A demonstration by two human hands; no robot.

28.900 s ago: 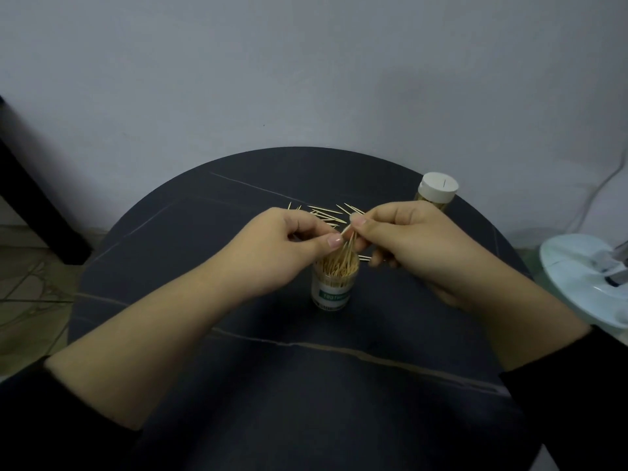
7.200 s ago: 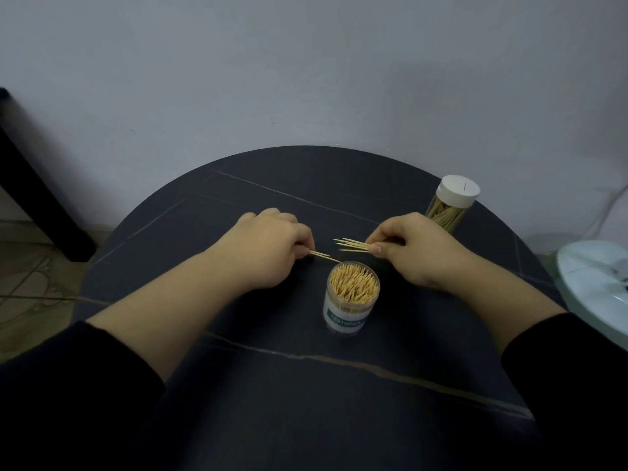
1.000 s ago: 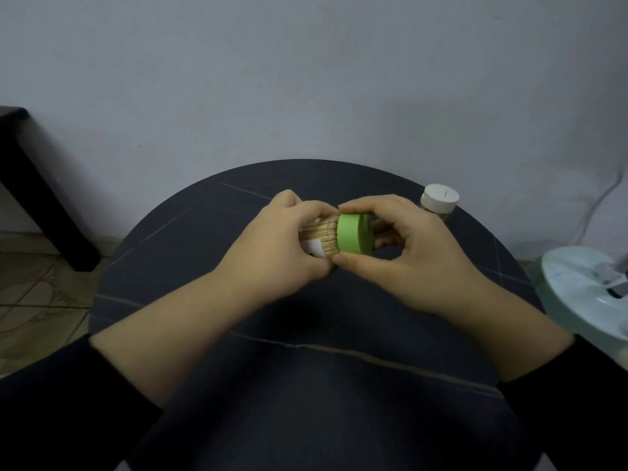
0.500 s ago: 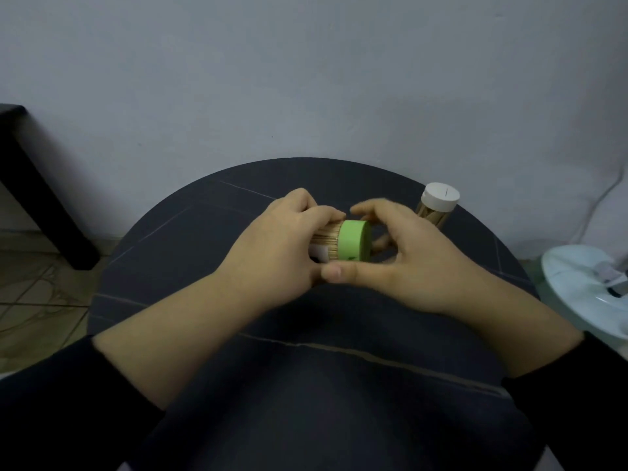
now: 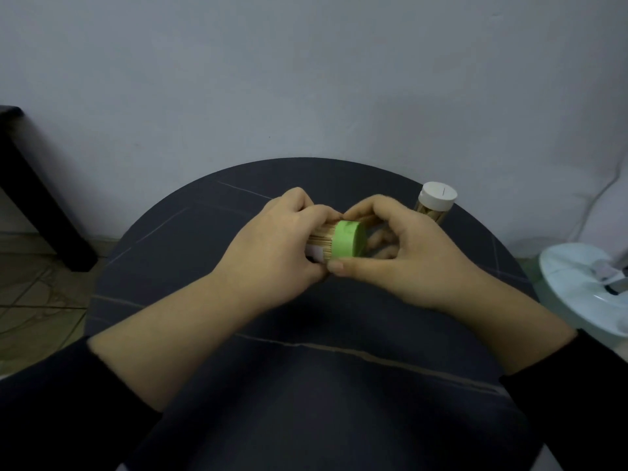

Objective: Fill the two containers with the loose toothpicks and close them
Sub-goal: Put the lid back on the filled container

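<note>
Above the middle of the round dark table, a clear toothpick container lies on its side between my hands, packed with toothpicks. My left hand grips its body. A green lid sits over its mouth, and my right hand holds that lid with thumb below and fingers above. A second container with a white lid stands upright at the far right of the table, behind my right hand, with toothpicks showing through its wall.
A pale round appliance base sits just off the table's right edge, with a cable running up the wall. A dark piece of furniture stands at the left, over tiled floor. A grey wall is close behind the table.
Over the last second my hands stayed together around the container and the green lid turned slightly on its mouth. Seven seconds ago the container stood open on the table while I picked up loose toothpicks.
</note>
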